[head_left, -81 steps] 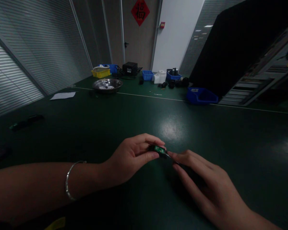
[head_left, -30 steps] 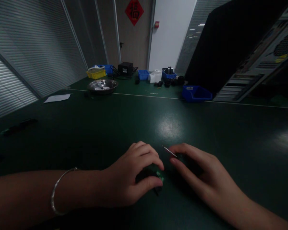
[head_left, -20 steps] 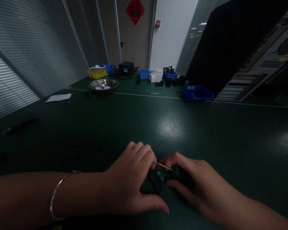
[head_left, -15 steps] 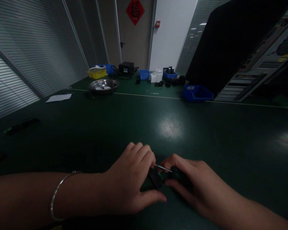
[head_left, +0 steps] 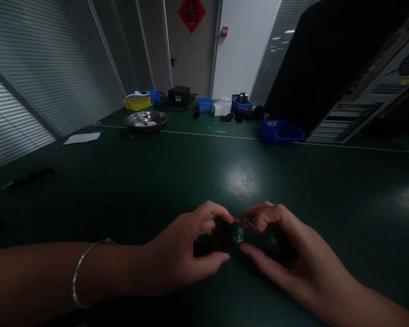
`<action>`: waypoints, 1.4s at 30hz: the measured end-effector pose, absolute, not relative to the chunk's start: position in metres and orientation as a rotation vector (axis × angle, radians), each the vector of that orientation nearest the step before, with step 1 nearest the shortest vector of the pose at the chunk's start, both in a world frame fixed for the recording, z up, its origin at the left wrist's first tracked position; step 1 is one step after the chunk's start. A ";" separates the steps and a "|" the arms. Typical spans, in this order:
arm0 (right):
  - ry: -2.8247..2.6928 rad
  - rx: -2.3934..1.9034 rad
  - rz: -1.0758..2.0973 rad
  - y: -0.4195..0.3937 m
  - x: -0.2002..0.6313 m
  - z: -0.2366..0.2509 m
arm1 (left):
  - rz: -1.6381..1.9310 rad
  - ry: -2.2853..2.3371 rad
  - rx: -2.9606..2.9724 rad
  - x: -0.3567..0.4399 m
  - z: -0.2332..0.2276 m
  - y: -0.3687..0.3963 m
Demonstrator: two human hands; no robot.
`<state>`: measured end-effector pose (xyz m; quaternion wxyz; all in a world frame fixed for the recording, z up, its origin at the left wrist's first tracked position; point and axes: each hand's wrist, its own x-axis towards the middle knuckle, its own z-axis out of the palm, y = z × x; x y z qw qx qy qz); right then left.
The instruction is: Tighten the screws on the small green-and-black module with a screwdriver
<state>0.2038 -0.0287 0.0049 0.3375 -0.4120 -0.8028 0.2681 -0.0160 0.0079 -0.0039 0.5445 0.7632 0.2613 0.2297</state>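
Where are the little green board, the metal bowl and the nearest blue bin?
Green board (head_left: 239, 234), head view: its exposed end between the fingertips.
Metal bowl (head_left: 146, 121), head view: its front rim.
Blue bin (head_left: 282, 131), head view: its front wall.

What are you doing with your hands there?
A person sits at a dark green table in a dim room. The left hand pinches a small black part with a bit of green circuit board showing. The right hand holds a thin metal tool right against it. Farther back stand a metal bowl and some blue bins.
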 end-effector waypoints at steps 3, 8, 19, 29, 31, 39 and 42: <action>-2.024 -1.005 0.660 -0.030 0.199 0.006 | 0.526 0.515 1.615 -0.014 -0.009 0.007; -2.039 -0.957 0.745 -0.034 0.195 0.006 | 0.551 0.414 1.511 -0.012 -0.011 0.006; -2.076 -0.935 0.787 -0.038 0.194 0.005 | 0.528 0.465 1.595 -0.012 -0.005 0.006; -2.186 -0.996 0.682 -0.038 0.192 0.009 | 0.537 0.498 1.589 -0.012 -0.006 0.006; -2.221 -1.016 0.665 -0.038 0.192 0.011 | 0.530 0.517 1.594 -0.012 -0.006 0.006; -2.211 -0.992 0.627 -0.039 0.188 0.011 | 0.494 0.471 1.396 -0.011 0.007 0.002; -2.158 -0.982 0.617 -0.039 0.186 0.008 | 0.528 0.458 1.317 -0.010 0.007 0.002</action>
